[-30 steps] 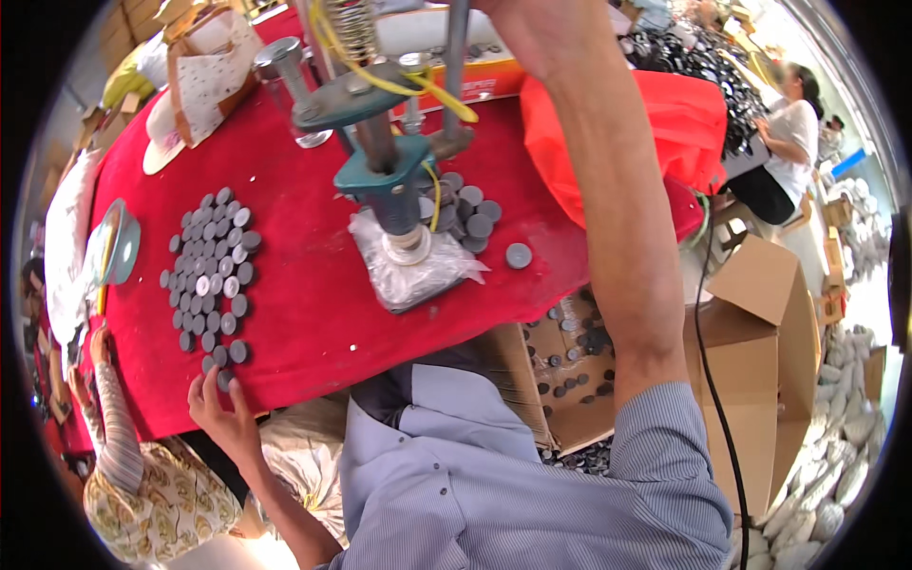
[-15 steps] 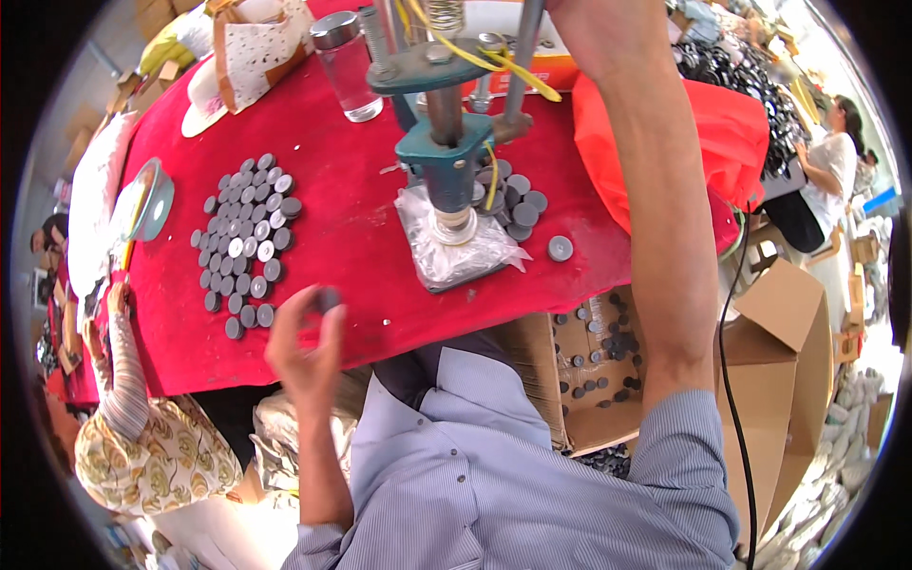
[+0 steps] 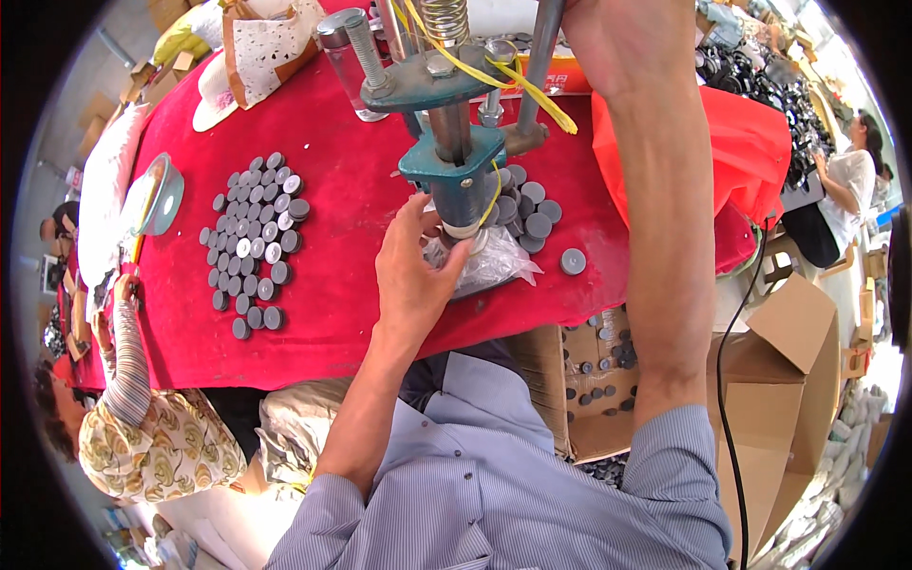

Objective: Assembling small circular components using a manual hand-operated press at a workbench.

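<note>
My left hand (image 3: pixel 416 271) reaches to the foot of a green hand press (image 3: pixel 463 176). Its thumb and fingers curve around the white tip (image 3: pixel 463 231) of the ram, and whatever sits between them is hidden. Under the tip, crumpled clear plastic (image 3: pixel 499 258) covers the press base. My right hand (image 3: pixel 622 43) is raised at the top edge beside the press's metal lever rod (image 3: pixel 543 62); its fingers are out of sight. Behind the base lies a heap of round grey caps (image 3: pixel 537 225), and one cap (image 3: pixel 573 261) rests apart to its right.
Many grey caps (image 3: pixel 252 237) spread over the red tablecloth (image 3: pixel 342 285) at left. A bowl (image 3: pixel 163 199), a glass jar (image 3: pixel 347 62) and a red bag (image 3: pixel 741 142) stand around. An open carton (image 3: pixel 608 427) holds caps below the edge. Co-workers sit left (image 3: pixel 157 446) and right (image 3: pixel 848 195).
My left hand, which held a dark grey cap over the table's front edge, has moved right and forward to the press tip. My right arm stays raised by the lever.
</note>
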Available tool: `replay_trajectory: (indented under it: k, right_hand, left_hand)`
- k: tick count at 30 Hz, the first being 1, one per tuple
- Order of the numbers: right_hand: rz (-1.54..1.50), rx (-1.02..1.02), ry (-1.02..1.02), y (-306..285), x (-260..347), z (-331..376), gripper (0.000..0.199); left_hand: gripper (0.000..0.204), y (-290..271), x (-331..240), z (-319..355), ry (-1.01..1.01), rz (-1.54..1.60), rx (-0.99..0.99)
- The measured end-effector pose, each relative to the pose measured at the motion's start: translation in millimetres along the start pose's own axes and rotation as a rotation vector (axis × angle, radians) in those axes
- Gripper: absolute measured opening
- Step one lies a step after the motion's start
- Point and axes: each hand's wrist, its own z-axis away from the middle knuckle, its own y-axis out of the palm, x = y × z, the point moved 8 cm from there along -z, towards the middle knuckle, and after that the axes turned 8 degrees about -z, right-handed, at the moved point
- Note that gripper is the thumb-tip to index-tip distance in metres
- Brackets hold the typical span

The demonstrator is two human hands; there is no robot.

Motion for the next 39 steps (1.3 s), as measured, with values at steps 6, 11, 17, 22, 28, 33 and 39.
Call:
replay_trajectory:
  k: [6,11,17,22,28,33,39]
  right_hand:
    - [-0.059,-0.073,-0.042,2.3,14.3,10.0,0.046]
    - [-0.108,0.137,-0.006,-0.8,27.2,51.9,0.044]
    - [0.203,0.105,-0.153,16.3,55.8,142.8,0.027]
    - [0.307,0.001,-0.277,9.0,37.7,228.0,0.028]
    - [0.25,-0.067,-0.262,5.1,34.9,224.6,0.037]
    - [0.224,-0.082,-0.169,9.6,57.3,180.1,0.034]
    - [0.15,-0.081,-0.096,7.9,-2.4,30.5,0.039]
  left_hand:
    - [0.07,9.7,-4.4,0.2,0.039,-0.031,-0.007]
    - [0.071,-0.9,-1.0,7.3,0.066,0.019,-0.013]
    - [0.047,-44.2,28.1,20.9,0.0,-0.082,-0.103]
    - [0.03,-90.2,65.8,51.1,-0.126,-0.165,-0.174]
    - [0.027,-134.9,79.6,79.2,-0.125,-0.498,-0.254]
    - [0.026,-127.9,75.8,87.2,-0.108,-0.43,-0.252]
    - [0.024,-78.7,25.8,100.4,-0.063,-0.163,-0.076]
